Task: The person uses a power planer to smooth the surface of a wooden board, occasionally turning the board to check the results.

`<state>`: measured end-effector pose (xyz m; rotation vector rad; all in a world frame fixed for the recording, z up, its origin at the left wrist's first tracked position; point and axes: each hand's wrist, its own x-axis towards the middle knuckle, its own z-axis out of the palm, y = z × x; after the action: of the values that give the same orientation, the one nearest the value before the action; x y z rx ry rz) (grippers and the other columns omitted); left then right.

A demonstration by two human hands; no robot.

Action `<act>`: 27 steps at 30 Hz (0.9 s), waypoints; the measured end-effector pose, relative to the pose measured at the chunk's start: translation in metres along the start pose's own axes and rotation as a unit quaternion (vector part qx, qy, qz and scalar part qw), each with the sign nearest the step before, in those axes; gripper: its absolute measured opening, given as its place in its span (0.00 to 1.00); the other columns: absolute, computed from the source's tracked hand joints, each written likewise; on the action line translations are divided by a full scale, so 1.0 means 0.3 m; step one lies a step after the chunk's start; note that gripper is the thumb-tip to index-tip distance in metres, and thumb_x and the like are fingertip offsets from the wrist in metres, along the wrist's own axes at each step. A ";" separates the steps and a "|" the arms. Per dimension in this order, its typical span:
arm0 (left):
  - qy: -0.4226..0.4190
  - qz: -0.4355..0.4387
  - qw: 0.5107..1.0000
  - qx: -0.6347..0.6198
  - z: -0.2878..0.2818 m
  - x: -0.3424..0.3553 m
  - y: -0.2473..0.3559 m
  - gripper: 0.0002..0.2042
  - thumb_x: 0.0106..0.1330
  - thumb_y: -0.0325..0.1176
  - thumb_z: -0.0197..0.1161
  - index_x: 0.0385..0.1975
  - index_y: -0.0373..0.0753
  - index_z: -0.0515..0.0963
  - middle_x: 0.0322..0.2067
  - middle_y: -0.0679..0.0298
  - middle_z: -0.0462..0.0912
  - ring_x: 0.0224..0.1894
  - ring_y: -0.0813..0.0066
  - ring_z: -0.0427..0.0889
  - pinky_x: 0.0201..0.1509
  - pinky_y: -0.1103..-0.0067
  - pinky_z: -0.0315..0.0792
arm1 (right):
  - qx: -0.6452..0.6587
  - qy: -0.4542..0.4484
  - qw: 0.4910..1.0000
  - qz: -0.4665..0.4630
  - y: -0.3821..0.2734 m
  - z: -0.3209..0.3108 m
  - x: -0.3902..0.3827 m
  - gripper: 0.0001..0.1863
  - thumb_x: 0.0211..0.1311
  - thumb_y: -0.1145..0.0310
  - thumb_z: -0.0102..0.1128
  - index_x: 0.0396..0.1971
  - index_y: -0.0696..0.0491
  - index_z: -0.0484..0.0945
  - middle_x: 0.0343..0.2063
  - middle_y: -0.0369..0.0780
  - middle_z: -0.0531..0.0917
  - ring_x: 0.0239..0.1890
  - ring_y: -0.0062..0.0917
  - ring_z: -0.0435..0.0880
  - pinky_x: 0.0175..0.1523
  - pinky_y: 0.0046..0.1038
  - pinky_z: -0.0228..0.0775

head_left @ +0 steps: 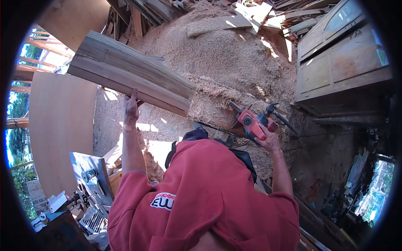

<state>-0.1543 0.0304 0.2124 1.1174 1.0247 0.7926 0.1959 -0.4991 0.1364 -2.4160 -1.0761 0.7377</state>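
A thick wooden board point(132, 73), pale brown with darker grain, is held tilted at the upper left by my left hand point(131, 109), its fingers wrapped on the board's lower edge. My right hand point(269, 139) grips the handle of a red and black power planer point(251, 121) at the middle right, with a black hose or cord trailing from it. Below the planer, a dark narrow piece point(213, 129) lies partly hidden behind my body.
Wood shavings point(234, 58) cover the ground ahead. Scrap boards point(257, 12) are piled at the back. A wooden cabinet point(335, 67) stands at the right, a plywood sheet point(60, 125) at the left. A cluttered machine bench point(88, 192) is at the lower left.
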 end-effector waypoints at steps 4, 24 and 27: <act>0.024 0.088 0.994 0.054 -0.043 0.053 -0.054 0.19 0.74 0.43 0.67 0.56 0.37 0.80 0.46 0.63 0.86 0.44 0.75 0.84 0.47 0.75 0.80 | -0.016 -0.029 0.999 0.024 -0.025 -0.007 0.045 0.43 0.53 0.47 0.76 0.70 0.40 0.71 0.49 0.50 0.87 0.51 0.51 0.86 0.57 0.47 0.78; 0.225 0.333 0.909 0.108 0.118 -0.130 0.371 0.14 0.80 0.39 0.58 0.52 0.34 0.79 0.40 0.59 0.86 0.43 0.74 0.82 0.49 0.72 0.75 | -0.016 -0.035 0.997 -0.061 -0.019 0.074 0.157 0.47 0.50 0.43 0.77 0.71 0.36 0.69 0.44 0.49 0.89 0.42 0.52 0.89 0.45 0.46 0.82; 0.251 0.407 0.875 0.069 0.103 -0.103 0.515 0.12 0.79 0.37 0.59 0.51 0.34 0.78 0.40 0.59 0.85 0.43 0.76 0.81 0.47 0.74 0.75 | -0.017 -0.041 0.997 -0.059 -0.024 0.079 0.150 0.47 0.50 0.43 0.77 0.71 0.36 0.69 0.44 0.49 0.89 0.42 0.52 0.89 0.45 0.46 0.82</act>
<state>-0.1379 0.0336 0.3720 1.5337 1.0278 1.7822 0.2031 -0.4567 0.1081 -2.3443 -1.2622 0.7894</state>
